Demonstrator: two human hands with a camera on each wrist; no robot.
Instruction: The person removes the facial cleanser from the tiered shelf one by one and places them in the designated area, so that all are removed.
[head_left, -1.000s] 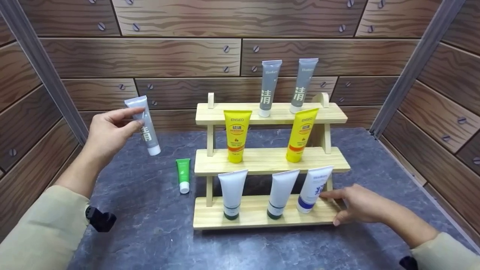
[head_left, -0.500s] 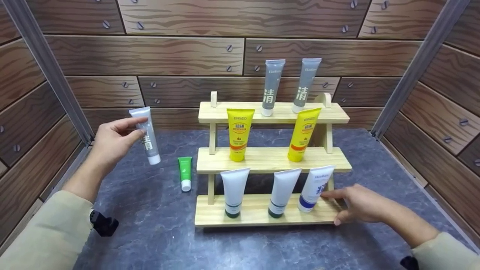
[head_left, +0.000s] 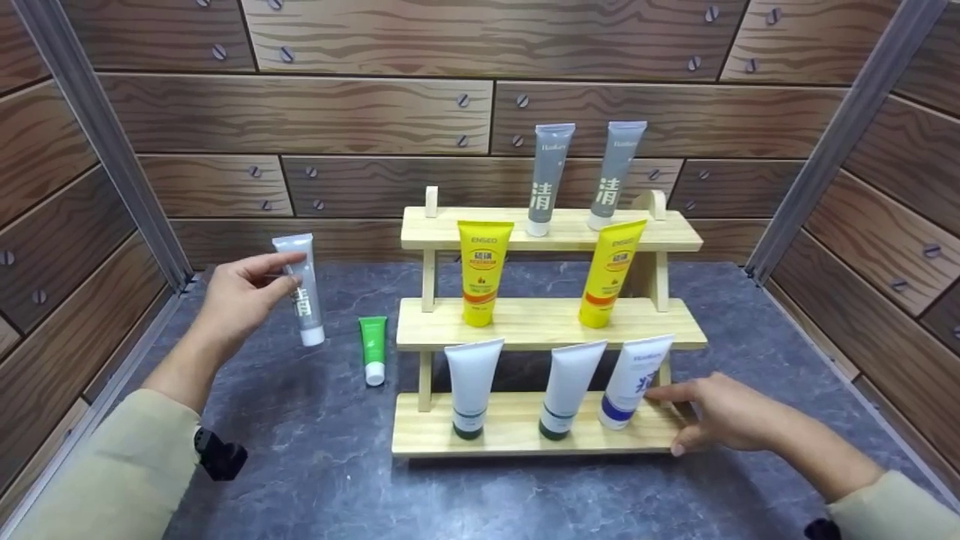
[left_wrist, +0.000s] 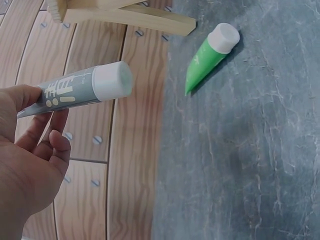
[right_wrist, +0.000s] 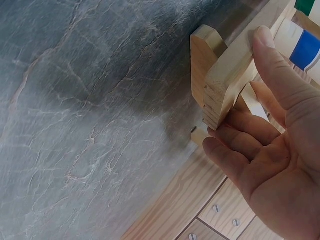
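My left hand (head_left: 244, 300) pinches a grey squeeze tube (head_left: 310, 313) between thumb and fingers, its white cap pointing down. In the left wrist view this grey tube (left_wrist: 75, 92) is held off the table. My right hand (head_left: 731, 416) grips the right end of a three-tier wooden display stand (head_left: 514, 424). In the right wrist view the thumb lies on the edge of the bottom board (right_wrist: 227, 75), and the other fingers curl against its end. A white tube with a blue band (head_left: 634, 379) stands beside my right fingers.
A small green tube (head_left: 373, 349) lies between my left hand and the stand. The stand bears two grey tubes (head_left: 551, 176) on top, two yellow tubes (head_left: 484, 274) mid-height and white tubes (head_left: 474, 382) below. Wood-patterned walls (head_left: 375, 112) enclose the grey table (head_left: 315, 465).
My left hand has lowered the grey tube toward the table and shifted slightly right. The right hand stays at the stand's end. The head view has shifted a little.
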